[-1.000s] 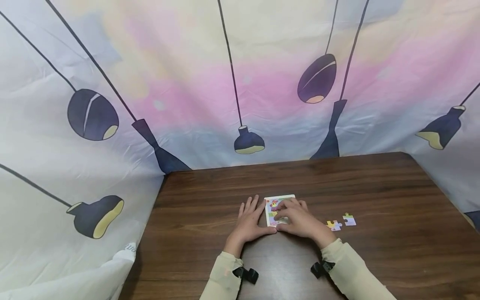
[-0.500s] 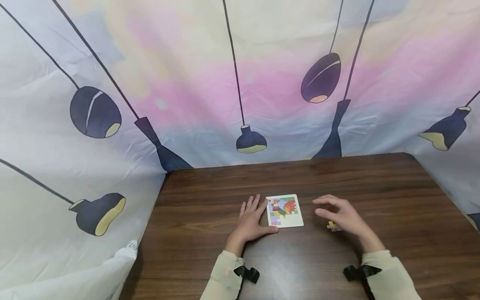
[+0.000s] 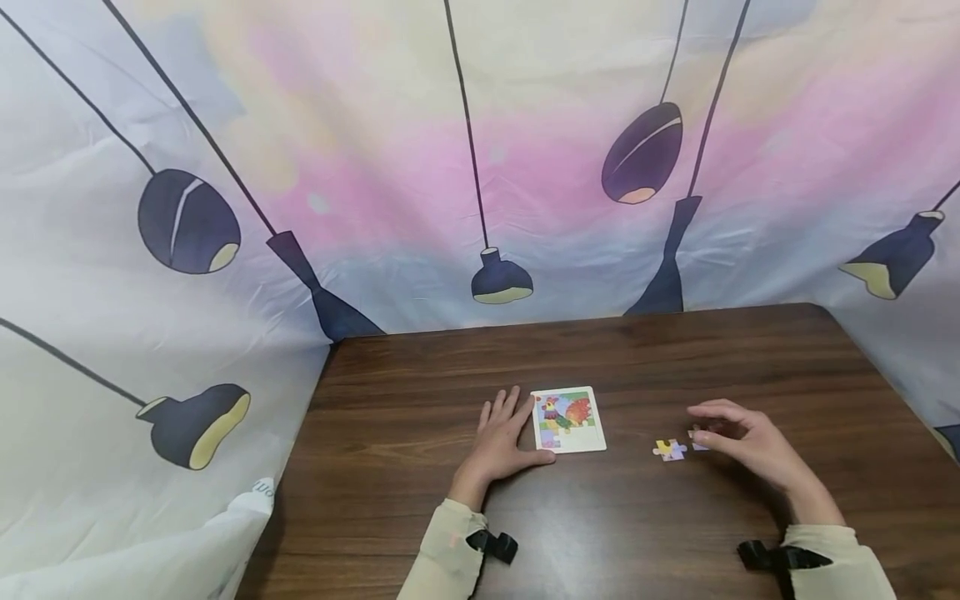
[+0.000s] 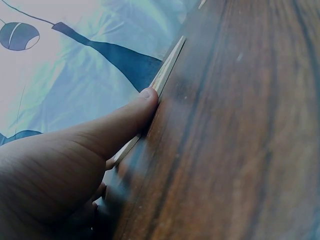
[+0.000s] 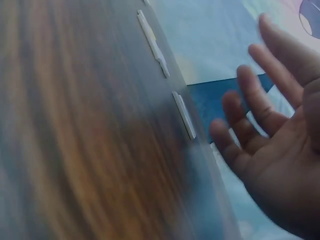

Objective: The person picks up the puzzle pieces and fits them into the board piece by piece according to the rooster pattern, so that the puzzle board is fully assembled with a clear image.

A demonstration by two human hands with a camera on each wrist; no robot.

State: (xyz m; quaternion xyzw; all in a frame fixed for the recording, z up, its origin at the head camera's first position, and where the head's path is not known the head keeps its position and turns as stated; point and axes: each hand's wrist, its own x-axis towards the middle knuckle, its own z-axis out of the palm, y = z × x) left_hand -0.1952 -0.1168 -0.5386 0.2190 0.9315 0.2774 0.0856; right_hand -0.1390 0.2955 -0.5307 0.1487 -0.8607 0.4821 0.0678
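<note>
A square jigsaw board (image 3: 587, 440) with a rooster picture lies flat, its lower right part bare white. My left hand (image 3: 495, 448) rests spread beside it, the thumb at its near left corner. In the left wrist view that thumb lies against the thin edge of the board (image 4: 172, 60). Over on the right, my right hand (image 3: 761, 450) hovers with loosely bent fingers above a puzzle piece (image 3: 699, 447), partly hiding it. Another puzzle piece (image 3: 670, 451), yellow and lilac, lies just left of it. The right wrist view shows a gap between the hand (image 5: 270, 125) and the nearer puzzle piece (image 5: 184, 115).
All of this lies on a dark wood table (image 3: 450, 367). Behind it and along both sides hangs a cloth (image 3: 420, 208) printed with lamps. Each wrist wears a small black camera, such as the right one (image 3: 780, 557).
My right hand has left the board and moved right, past the yellow piece, to the farther piece. The board's picture has come into sight. My left hand stays in place.
</note>
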